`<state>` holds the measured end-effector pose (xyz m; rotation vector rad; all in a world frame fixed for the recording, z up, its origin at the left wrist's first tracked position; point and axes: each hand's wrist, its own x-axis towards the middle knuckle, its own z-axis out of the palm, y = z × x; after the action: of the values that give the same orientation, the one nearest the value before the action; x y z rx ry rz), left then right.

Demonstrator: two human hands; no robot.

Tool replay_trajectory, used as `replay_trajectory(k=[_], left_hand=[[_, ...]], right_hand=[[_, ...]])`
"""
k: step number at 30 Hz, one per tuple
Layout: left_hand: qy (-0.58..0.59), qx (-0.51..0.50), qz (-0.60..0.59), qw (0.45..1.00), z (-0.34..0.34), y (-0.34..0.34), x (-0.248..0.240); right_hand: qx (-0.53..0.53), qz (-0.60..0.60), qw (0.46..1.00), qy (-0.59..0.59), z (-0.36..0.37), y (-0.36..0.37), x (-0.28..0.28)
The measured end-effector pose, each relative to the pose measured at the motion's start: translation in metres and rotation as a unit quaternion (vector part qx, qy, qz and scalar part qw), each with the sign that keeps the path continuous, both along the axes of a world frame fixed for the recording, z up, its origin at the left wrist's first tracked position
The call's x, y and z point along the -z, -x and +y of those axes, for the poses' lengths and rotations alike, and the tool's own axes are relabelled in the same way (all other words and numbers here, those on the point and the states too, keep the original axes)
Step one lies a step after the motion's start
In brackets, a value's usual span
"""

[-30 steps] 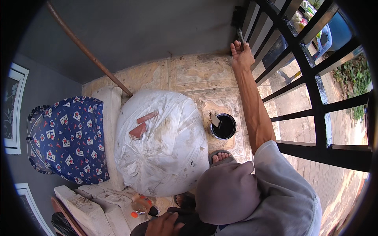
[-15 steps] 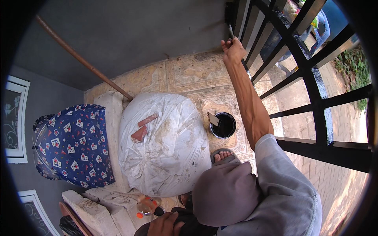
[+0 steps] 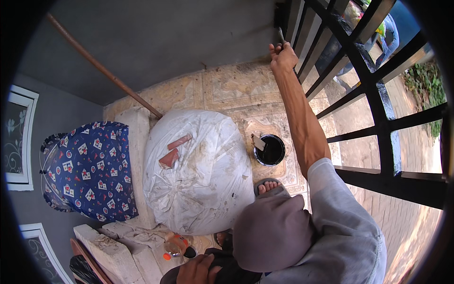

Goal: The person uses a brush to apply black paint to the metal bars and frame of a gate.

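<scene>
Your thin brush [image 3: 281,35] is up by the dark wall [image 3: 189,38], its long, straight handle pointing away from you, tipped a bit left. It looks grey; its far end is too dark to see. Your right hand [image 3: 283,57] has fingers clamped on it, beside the hard, shiny black gate [image 3: 388,151]. Your left hand [image 3: 195,270] rests on your leg, fingers bent; I can't tell if they're closed.

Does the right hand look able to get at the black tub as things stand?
Probably yes: the right hand grips a thin handle near the wall, but the open tub stands just left of its forearm, nothing visible between.
</scene>
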<state>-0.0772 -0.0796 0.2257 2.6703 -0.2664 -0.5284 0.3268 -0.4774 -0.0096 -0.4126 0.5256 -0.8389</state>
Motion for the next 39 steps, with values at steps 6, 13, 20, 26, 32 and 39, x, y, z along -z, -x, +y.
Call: replay_trajectory(k=[6,13,20,26,32,39], left_hand=[[0.007,0.005,-0.014,1.0,0.002,0.001,0.002],[0.015,0.008,-0.011,1.0,0.001,-0.002,0.003],[0.005,0.019,-0.017,1.0,0.002,-0.003,0.004],[0.009,0.01,-0.007,1.0,-0.001,-0.004,0.002],[0.006,0.015,-0.007,1.0,-0.002,-0.005,0.003],[0.01,0.011,0.005,1.0,-0.001,-0.005,0.003]], right_hand=[[-0.014,-0.045,0.998,0.037,-0.014,0.001,0.001],[-0.035,-0.016,0.999,0.039,-0.01,0.02,0.023],[-0.024,-0.009,0.999,0.041,-0.013,0.006,0.012],[-0.034,0.008,0.996,0.081,-0.014,0.006,0.01],[-0.034,0.001,0.993,0.111,-0.017,0.003,0.012],[-0.027,-0.004,0.999,0.034,-0.009,0.013,-0.004]])
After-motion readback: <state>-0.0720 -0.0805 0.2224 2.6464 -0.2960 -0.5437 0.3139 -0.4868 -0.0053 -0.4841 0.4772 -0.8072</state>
